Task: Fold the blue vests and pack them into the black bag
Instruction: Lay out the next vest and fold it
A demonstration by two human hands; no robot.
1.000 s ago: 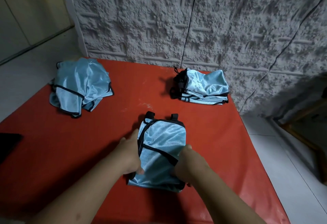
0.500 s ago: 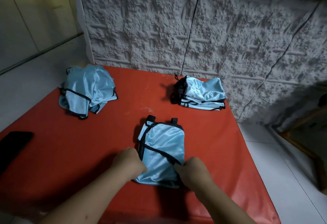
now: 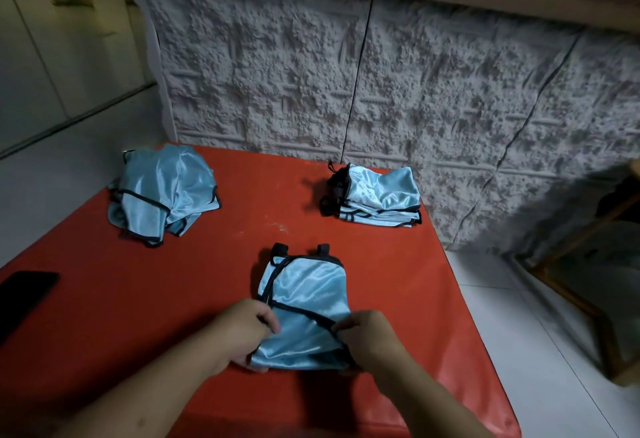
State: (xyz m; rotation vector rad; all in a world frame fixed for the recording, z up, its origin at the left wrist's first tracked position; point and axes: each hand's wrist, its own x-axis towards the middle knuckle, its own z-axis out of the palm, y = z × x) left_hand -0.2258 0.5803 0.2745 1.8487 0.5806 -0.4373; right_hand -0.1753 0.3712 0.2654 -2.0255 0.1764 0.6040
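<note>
A folded light-blue vest with black trim lies in the middle of the red table, its two black strap loops pointing away from me. My left hand grips its near left edge. My right hand pinches its near right edge by the black trim. A stack of folded blue vests sits at the far right, next to the wall, with a black bag bunched at its left side. A loose heap of unfolded blue vests lies at the far left.
A black phone-like slab lies at the table's left edge. A rough grey wall borders the back. White floor tiles and a wooden frame are to the right of the table.
Both hands slid toward me along the vest to its near end and now hold the near edges. The view tilted upward, showing more wall.
</note>
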